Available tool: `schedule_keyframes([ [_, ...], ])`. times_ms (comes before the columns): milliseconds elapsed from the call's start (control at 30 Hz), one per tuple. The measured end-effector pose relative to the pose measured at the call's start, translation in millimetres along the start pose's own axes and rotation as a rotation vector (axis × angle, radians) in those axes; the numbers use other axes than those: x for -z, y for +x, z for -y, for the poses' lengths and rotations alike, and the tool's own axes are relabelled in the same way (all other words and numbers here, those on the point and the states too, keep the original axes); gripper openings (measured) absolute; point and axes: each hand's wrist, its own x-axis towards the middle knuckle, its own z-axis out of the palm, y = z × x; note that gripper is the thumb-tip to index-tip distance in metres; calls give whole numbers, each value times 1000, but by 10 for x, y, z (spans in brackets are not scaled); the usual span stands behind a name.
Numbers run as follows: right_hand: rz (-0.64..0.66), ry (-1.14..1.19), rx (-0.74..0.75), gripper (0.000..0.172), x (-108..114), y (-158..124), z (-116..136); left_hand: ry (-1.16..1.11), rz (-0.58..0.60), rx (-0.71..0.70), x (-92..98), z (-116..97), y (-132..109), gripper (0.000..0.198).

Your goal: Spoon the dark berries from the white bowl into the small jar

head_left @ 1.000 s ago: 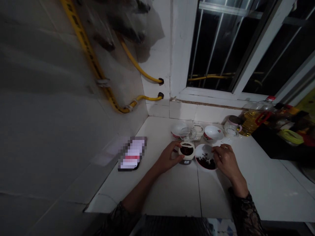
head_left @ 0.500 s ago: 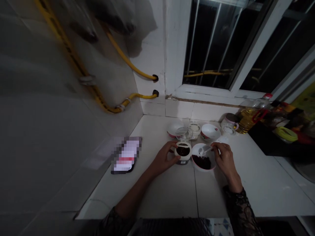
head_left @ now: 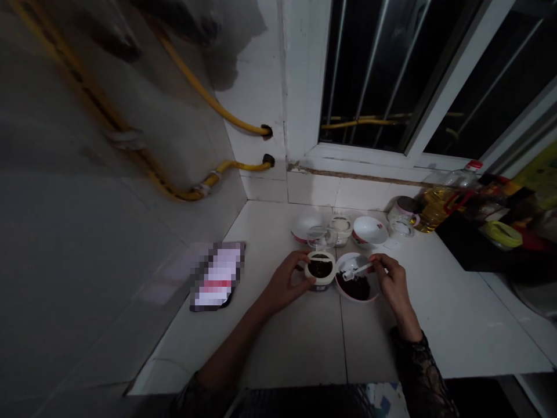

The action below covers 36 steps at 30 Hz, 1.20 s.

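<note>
My left hand [head_left: 289, 281] is closed around the left side of a small seasoning jar [head_left: 321, 268], thumb at the front and fingers behind. Its clear lid [head_left: 322, 237] is flipped up, and dark contents show inside. Just right of the jar stands a white bowl [head_left: 348, 262] with a pink rim, holding dark, crumbly stuff [head_left: 355, 286]. Between thumb and fingers, my right hand [head_left: 390, 281] pinches the handle of a small white spoon [head_left: 357, 271]. The spoon's head is over the bowl, above the dark stuff; whether it touches it I cannot tell.
Behind are two more bowls [head_left: 369, 232] [head_left: 303, 228], a second seasoning jar [head_left: 342, 229] and a glass jar [head_left: 402, 216]. An oil bottle [head_left: 435, 209] and several condiments stand at right. A phone [head_left: 219, 276] lies left, by the wall with a yellow pipe [head_left: 174, 188].
The spoon's head has moved left and lower over the bowl, toward the jar. My left hand keeps its hold on the jar. The whole view has shifted slightly.
</note>
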Motion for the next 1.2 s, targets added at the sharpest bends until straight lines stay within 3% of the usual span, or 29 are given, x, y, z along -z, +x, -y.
schedule_keyframes([
  [100, -9, -91, 127, 21, 24, 1, -17, 9, 9, 8, 8, -8, -6, 27],
  [267, 138, -65, 231, 20, -32, -18, 25, -11, 7, 8, 12, 3, -15, 27],
  [567, 78, 239, -184, 24, 8, -4, 117, -5, -3, -4, 12, -19, -11, 26],
  [767, 38, 349, -272, 23, 19, 23, 79, -3, 6, -14, 15, -22, -10, 26],
  [867, -17, 272, -233, 24, 7, 14, 26, 7, 7, 0, 19, -33, -7, 26],
  [967, -80, 81, -80, 23, -33, -9, -3, 10, 16, 1, 19, -31, -9, 26],
  [1100, 11, -52, 130, 21, -124, -47, 25, -2, 14, -9, 12, -8, -16, 26],
  [1200, 64, -19, 100, 22, -171, -65, 71, 4, 8, 1, 11, 1, -19, 27],
])
